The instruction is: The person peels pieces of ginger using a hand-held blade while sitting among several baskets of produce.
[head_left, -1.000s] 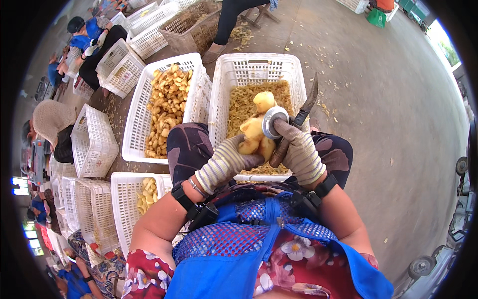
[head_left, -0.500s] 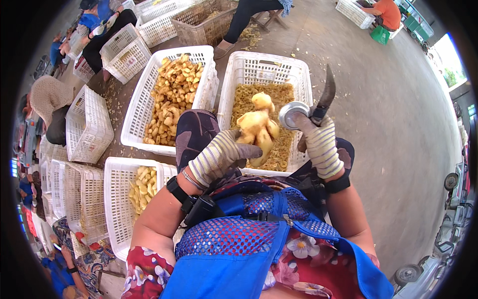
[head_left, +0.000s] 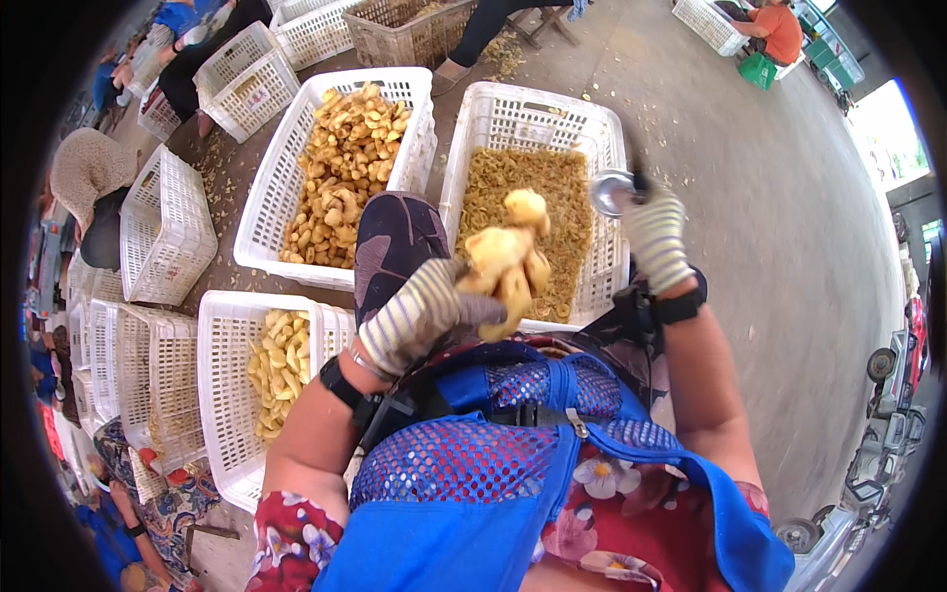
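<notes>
My left hand point(head_left: 419, 311), in a striped work glove, grips a large knobbly piece of ginger point(head_left: 498, 252), pale and mostly bare of skin. Off to its right, my gloved right hand point(head_left: 656, 232) is closed on a curved knife point(head_left: 637, 163), its dark blade smeared by motion. A round silver metal piece point(head_left: 612, 192) juts out at the same fist; how it joins the knife is hidden. Both hands are over the near part of a white crate point(head_left: 454, 148) holding brownish peelings point(head_left: 523, 183). The metal piece and the ginger are apart.
Left of my knee, a white crate point(head_left: 258, 212) is heaped with unpeeled ginger point(head_left: 340, 178). Nearer, another crate point(head_left: 222, 395) holds pale ginger pieces point(head_left: 279, 370). More crates point(head_left: 168, 227) and seated people line the left. A person in orange point(head_left: 774, 35) sits far right; vehicles point(head_left: 878, 474) stand along the right edge.
My right hand has moved up and right, carrying the knife and metal piece away from the ginger. The ginger stays in my left hand, slightly tilted. The view has shifted a little.
</notes>
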The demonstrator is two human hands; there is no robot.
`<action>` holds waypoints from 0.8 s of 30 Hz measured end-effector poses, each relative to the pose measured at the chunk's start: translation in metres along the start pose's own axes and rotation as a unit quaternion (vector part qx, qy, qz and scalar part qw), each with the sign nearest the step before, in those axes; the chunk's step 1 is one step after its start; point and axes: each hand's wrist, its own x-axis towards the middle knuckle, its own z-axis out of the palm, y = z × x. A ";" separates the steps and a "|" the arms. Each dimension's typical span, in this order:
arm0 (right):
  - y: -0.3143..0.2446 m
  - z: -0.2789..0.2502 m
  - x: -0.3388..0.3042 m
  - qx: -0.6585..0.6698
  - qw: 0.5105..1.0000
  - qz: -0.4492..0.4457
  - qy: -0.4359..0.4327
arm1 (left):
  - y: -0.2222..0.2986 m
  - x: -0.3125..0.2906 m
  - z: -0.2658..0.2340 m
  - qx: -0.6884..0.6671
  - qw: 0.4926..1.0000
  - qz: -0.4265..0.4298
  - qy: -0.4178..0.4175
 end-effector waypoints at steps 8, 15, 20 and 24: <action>-0.091 0.010 -0.057 0.117 0.958 -0.096 -0.243 | -0.025 0.007 -0.015 -0.023 0.999 -0.043 -0.008; -0.031 -0.004 -0.013 0.192 0.974 0.027 -0.116 | -0.008 -0.006 -0.029 0.035 0.999 -0.027 -0.011; -0.094 0.018 -0.054 0.058 0.960 -0.134 -0.240 | -0.010 0.014 -0.018 0.176 0.983 -0.020 0.057; -0.050 0.025 -0.018 0.047 0.988 -0.073 -0.126 | -0.004 0.020 -0.018 0.258 0.964 -0.025 0.065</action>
